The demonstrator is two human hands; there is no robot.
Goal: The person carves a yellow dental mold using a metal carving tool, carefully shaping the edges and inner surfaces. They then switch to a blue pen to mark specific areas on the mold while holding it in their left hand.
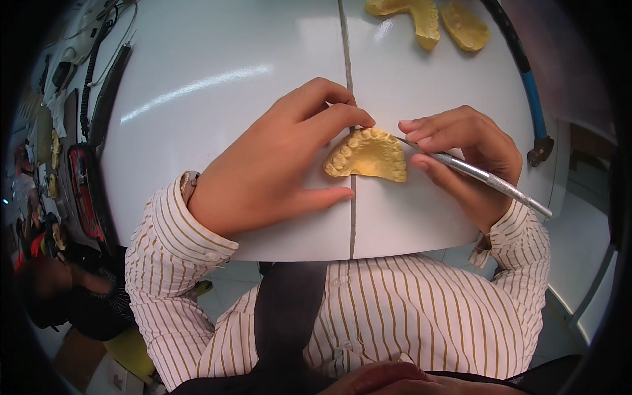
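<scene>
The yellow dental cast lies on the white table between the spread forefinger and thumb of your left hand; your right hand pinches a metal tool beside it.

We hold our bare left hand arched, its thumb spread wide, our bare right hand pinching.

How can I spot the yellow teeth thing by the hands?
On the white table, find the dark seam. Between the left hand and right hand is the yellow teeth model. Unlike the yellow pieces farther away, it lies across the seam.
</scene>
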